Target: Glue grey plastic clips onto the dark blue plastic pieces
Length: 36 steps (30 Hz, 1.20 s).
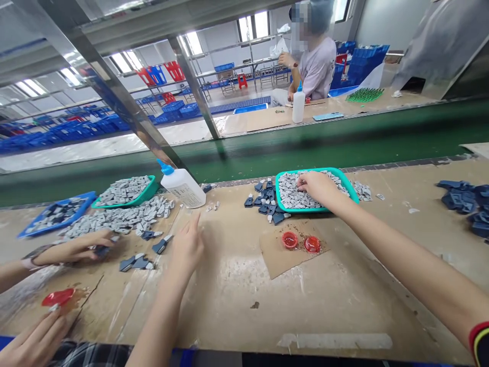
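My right hand (319, 188) reaches into a green tray (355, 196) heaped with small grey plastic pieces (286, 191). Its fingertips are pinched together among the pieces; whether one is between them I cannot make out. Over the brown work surface, my left hand (189, 242) is raised with the index finger stretched out and nothing visible in it. Dark blue-grey plastic parts (267, 201), some with grey pieces on them, lie left of the tray. In front of it, two red cups (289, 240) of liquid stand on a cardboard piece (273, 262).
A white bottle (185, 188) with a blue cap stands behind my left hand. To the left, a co-worker's hands (89, 245) work beside a red dish (59, 297) and heaped grey pieces (122, 214). More dark parts (460, 196) lie right. A green conveyor belt (244, 155) runs behind.
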### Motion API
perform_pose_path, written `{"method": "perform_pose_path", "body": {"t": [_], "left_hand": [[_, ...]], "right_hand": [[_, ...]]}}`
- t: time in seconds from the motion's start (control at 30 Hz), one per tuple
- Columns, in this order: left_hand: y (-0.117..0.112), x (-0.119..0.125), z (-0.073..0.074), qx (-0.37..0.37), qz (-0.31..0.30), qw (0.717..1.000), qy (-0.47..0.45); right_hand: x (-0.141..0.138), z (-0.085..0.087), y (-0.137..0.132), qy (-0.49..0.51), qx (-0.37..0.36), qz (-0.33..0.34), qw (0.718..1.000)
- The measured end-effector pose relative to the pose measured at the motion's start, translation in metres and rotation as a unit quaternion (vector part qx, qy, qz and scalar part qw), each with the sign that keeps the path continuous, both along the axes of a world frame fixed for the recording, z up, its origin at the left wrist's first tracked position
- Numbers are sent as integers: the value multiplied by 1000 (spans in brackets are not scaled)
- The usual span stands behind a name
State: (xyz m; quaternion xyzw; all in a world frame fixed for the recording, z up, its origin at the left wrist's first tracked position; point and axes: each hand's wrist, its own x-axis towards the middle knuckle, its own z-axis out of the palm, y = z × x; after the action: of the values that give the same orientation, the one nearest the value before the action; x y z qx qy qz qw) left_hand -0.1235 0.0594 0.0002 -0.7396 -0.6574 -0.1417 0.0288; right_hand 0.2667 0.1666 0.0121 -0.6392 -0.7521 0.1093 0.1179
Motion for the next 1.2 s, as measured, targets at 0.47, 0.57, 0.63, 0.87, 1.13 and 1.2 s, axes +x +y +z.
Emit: {"method": "perform_pose_path", "body": {"t": [0.47, 0.57, 0.63, 0.87, 1.13, 1.2], "left_hand": [[89, 100, -5, -109, -89, 958, -251], [58, 95, 3, -121, -76, 932, -333], [32, 96, 11, -137, -71, 893, -422], [-26, 129, 24, -232, 14, 527, -818], [-36, 148, 10, -178, 56, 510, -840], [-41, 150, 10, -175, 50, 512, -840]], "right_hand": [[-23, 8, -8, -77, -16, -79, 994], [-25, 7, -5, -57, -15, -86, 995], [-21, 7, -5, -33, -7, -88, 996], [12, 12, -58, 213, 65, -92, 971], [15, -21, -157, 556, -79, -189, 806], [10, -28, -163, 576, -83, -206, 787]]}}
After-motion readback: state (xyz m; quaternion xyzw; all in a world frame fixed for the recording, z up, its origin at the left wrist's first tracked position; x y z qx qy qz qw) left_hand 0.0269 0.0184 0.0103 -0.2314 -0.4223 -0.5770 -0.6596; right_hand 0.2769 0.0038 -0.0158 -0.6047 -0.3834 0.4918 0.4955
